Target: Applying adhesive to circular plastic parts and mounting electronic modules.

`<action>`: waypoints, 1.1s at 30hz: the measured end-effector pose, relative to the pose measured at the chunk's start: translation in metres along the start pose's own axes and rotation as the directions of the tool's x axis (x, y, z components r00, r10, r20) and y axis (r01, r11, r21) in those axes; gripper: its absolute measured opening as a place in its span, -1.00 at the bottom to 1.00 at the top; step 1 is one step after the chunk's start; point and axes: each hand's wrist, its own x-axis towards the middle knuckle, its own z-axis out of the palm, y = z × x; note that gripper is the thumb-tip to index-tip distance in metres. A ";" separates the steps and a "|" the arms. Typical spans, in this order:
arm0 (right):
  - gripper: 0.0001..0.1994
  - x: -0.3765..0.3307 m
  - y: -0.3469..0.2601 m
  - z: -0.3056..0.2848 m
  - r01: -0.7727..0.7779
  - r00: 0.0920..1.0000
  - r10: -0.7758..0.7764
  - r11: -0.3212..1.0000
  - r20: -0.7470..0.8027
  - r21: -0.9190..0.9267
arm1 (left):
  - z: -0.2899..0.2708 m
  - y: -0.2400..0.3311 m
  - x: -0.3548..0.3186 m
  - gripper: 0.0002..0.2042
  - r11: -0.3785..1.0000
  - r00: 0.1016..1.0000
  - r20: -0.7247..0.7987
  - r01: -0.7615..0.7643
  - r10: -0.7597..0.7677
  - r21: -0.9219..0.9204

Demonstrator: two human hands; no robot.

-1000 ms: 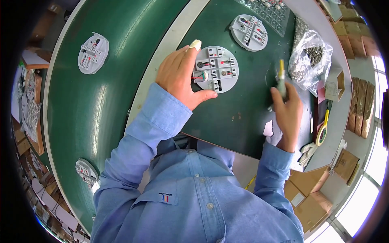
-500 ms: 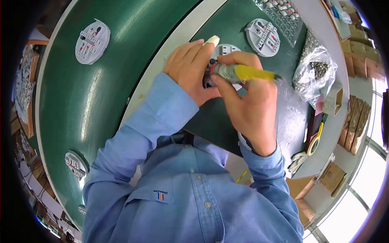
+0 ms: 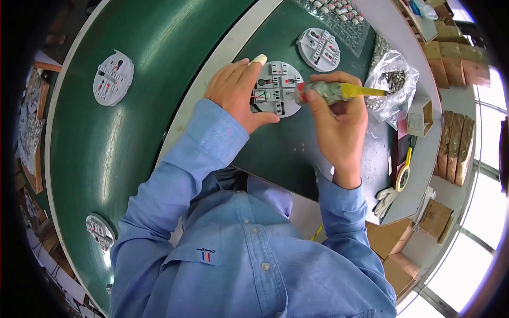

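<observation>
A round white plastic base (image 3: 281, 87) with small dark and red parts and thin wires lies on the dark green worktop in front of me. My left hand (image 3: 233, 93) holds its left rim, thumb along the near edge and a pale cover on one fingertip. In my right hand (image 3: 339, 119) is a power screwdriver (image 3: 328, 93) with a red collar and a yellow tail end, held nearly level. Its tip points left at the base's right part; whether it touches a screw I cannot make out. A similar round base (image 3: 319, 50) lies just beyond.
On the green conveyor belt (image 3: 143, 132) at left sit more round bases (image 3: 113, 79). A clear tray (image 3: 344, 26) of small parts is at the far right, near an open plastic bag (image 3: 395, 85) of screws. Yellow-handled scissors (image 3: 405, 169) and a glove (image 3: 384, 201) lie at right.
The screwdriver and my right hand have moved from the base's left part to its right side. My left hand has opened out along the rim, uncovering more of the base.
</observation>
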 end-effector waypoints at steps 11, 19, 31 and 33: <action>-0.72 0.018 0.018 0.009 0.221 0.975 -0.197 0.916 0.106 -0.333 | 0.007 -0.005 0.023 0.02 0.999 0.999 -0.009 -0.031 0.031 0.010; -0.70 0.024 0.028 -0.059 -0.194 0.979 0.181 0.968 -0.093 -0.161 | 0.010 -0.002 0.030 -0.02 0.998 0.999 0.009 -0.042 0.041 0.045; -0.64 0.026 0.087 -0.166 -0.233 0.963 0.092 0.757 -0.253 -0.611 | 0.060 0.022 0.067 -0.67 0.970 0.964 -0.106 -0.240 0.243 0.042; -0.65 0.040 0.120 -0.204 -0.148 0.955 -0.019 0.831 -0.295 -0.536 | 0.062 0.019 0.061 -0.71 0.969 0.961 -0.133 -0.236 0.244 0.071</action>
